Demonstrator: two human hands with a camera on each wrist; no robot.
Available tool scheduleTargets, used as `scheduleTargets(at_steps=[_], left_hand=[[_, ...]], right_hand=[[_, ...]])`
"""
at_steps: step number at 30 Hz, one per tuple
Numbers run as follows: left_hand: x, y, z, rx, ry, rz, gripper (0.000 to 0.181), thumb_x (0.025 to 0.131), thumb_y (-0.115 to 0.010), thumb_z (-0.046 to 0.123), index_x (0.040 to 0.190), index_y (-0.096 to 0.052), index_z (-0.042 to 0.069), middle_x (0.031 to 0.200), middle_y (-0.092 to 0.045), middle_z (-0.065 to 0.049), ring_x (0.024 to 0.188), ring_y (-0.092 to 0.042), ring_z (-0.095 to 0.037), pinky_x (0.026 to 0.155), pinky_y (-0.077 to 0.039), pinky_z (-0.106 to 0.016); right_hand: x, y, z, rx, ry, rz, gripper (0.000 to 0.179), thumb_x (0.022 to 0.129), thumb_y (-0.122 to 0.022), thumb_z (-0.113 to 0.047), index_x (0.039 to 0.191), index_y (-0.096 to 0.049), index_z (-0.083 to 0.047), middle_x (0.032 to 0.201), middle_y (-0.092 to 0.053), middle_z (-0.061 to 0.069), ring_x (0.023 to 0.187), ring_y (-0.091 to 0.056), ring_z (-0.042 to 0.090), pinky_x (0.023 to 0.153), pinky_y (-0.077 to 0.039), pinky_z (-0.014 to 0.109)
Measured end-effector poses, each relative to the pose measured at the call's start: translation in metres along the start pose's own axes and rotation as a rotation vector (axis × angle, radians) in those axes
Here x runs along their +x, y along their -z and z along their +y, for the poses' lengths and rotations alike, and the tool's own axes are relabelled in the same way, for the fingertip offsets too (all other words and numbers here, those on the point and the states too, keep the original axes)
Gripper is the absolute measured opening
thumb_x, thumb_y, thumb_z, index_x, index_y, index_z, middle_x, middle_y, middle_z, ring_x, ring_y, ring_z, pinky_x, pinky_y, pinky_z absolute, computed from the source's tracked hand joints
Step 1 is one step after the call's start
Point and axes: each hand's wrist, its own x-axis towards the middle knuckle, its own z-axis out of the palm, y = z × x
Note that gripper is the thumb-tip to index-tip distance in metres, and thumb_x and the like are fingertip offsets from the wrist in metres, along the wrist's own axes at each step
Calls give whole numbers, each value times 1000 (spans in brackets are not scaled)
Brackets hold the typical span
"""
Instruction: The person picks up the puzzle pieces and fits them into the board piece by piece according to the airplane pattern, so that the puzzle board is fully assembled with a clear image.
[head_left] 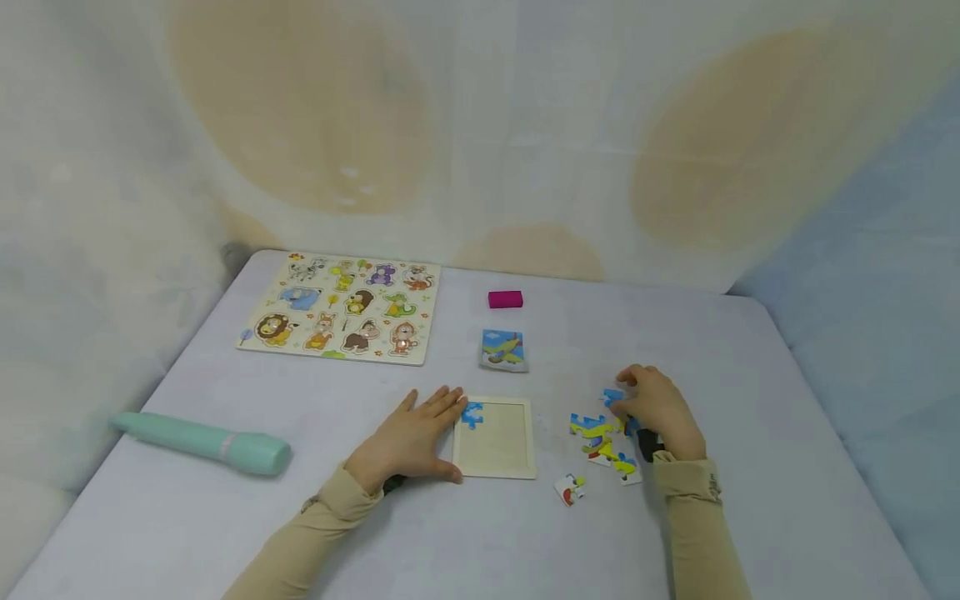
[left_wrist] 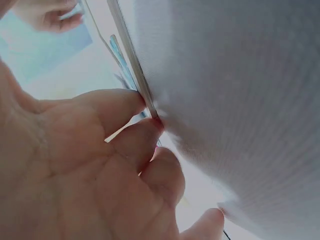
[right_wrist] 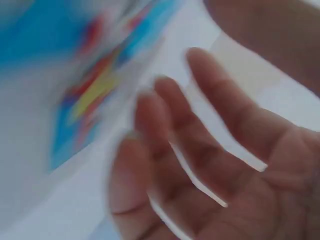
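Note:
My left hand (head_left: 415,439) lies with spread fingers along the left side of a small wooden puzzle tray (head_left: 495,477), fingertips at its edge. In the tray's upper left corner sits a blue puzzle piece (head_left: 472,414). To the right, my right hand (head_left: 662,411) hovers over a loose cluster of puzzle pieces (head_left: 597,442). Its fingers are bent loosely and apart, with nothing between them in the right wrist view. Another blue piece (head_left: 612,396) lies right by its fingertips. One red and white piece (head_left: 569,490) lies apart, nearer the front.
Behind the tray are a small airplane picture card (head_left: 504,350) and a magenta block (head_left: 506,299). A large animal puzzle board (head_left: 341,310) lies at the back left. A mint-green stick-shaped object (head_left: 202,442) lies at the left. Curtains hang round the table.

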Motion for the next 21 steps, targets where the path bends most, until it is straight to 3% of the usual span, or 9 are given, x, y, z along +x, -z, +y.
scheduleTargets(at_steps=[4,12,17,21], left_hand=[[-2,1,-3,-21,-13,-2,108,71,-78,57,153,-28,9,162,-22,-4,151,-18,-24,119,-15,-61],[2,-1,-3,-53,-27,27,109,68,-82,54,152,-31,8,160,-30,-5,148,-27,-25,117,-19,-61],[2,-1,-6,-34,-41,36,109,67,-83,55,151,-33,7,158,-33,-8,147,-30,-26,116,-23,-61],[1,0,-8,-22,-61,44,106,66,-83,54,151,-35,15,155,-37,-9,145,-34,-27,114,-25,-63]], right_hand=[[3,1,13,29,4,-81,32,86,-70,-11,112,-61,6,105,-60,23,93,-57,34,79,-50,45],[10,-7,6,83,39,-47,25,87,-69,-8,106,-57,3,100,-62,20,88,-58,29,75,-50,41],[17,-21,-20,227,87,-116,20,91,-65,-13,108,-62,-1,82,-68,11,70,-62,17,64,-52,31],[21,-37,-56,405,152,-274,33,92,-64,-9,124,-59,-5,72,-67,9,61,-64,15,59,-56,29]])
